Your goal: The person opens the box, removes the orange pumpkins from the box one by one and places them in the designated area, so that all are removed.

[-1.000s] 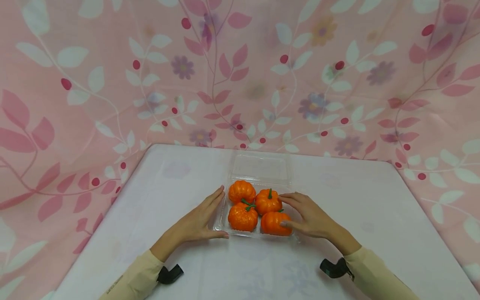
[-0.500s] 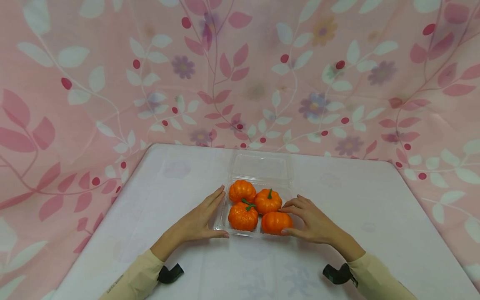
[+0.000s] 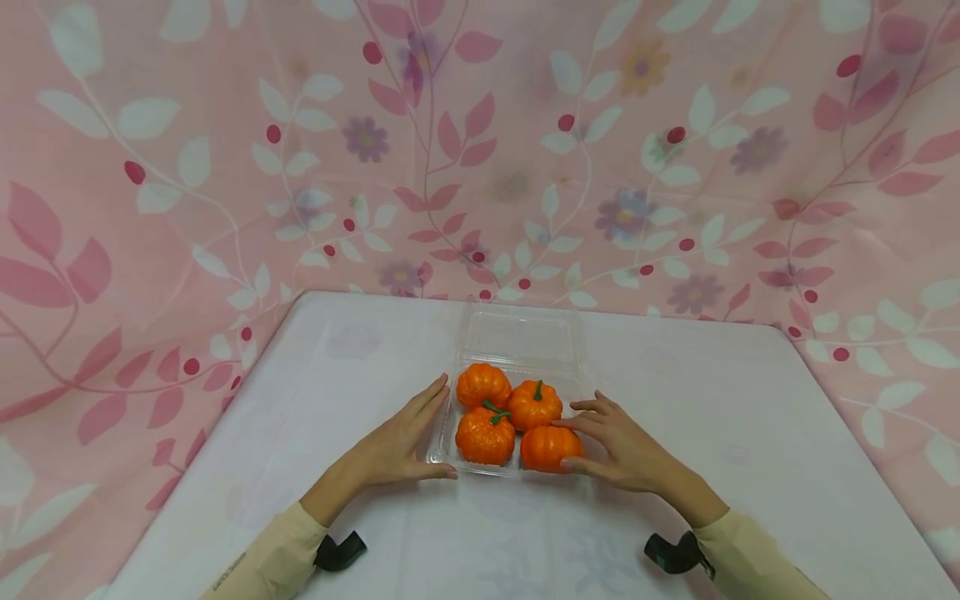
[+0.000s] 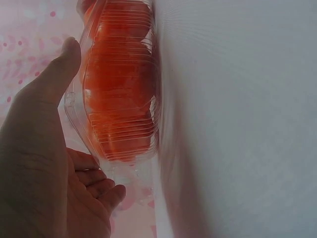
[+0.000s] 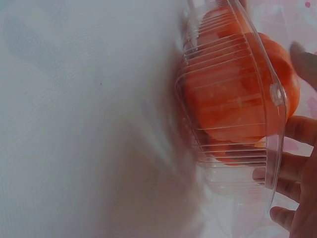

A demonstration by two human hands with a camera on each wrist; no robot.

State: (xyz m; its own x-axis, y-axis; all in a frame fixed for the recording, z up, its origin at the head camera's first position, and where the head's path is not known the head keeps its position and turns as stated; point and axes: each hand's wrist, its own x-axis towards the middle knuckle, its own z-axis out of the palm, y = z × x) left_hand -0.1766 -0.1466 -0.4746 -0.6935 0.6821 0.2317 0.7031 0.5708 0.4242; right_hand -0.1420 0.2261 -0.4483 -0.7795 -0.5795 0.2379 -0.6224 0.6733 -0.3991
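Observation:
Several small orange pumpkins with green stems lie in a clear plastic clamshell box (image 3: pixel 442 450), whose lid (image 3: pixel 521 335) is folded back. My left hand (image 3: pixel 396 437) lies along the box's left side, its fingers straight and its thumb apart near the front left corner. In the left wrist view, ribbed plastic (image 4: pixel 121 79) stands beside that hand. My right hand (image 3: pixel 622 443) holds the front right pumpkin (image 3: pixel 550 451) between thumb and index finger. The right wrist view has its other fingers (image 5: pixel 292 166) at the box rim. That pumpkin's stem is hidden.
The box rests on a white-covered table (image 3: pixel 735 400) with faint patterns. Behind it hangs a pink floral cloth (image 3: pixel 510 167). A black wrist-worn device sits under each sleeve, the left device (image 3: pixel 340 551) and the right device (image 3: pixel 675 553).
My right hand has slid back toward me and its fingers have come off the rear right pumpkin. The front right pumpkin's stem has gone out of sight. My left hand has stayed still.

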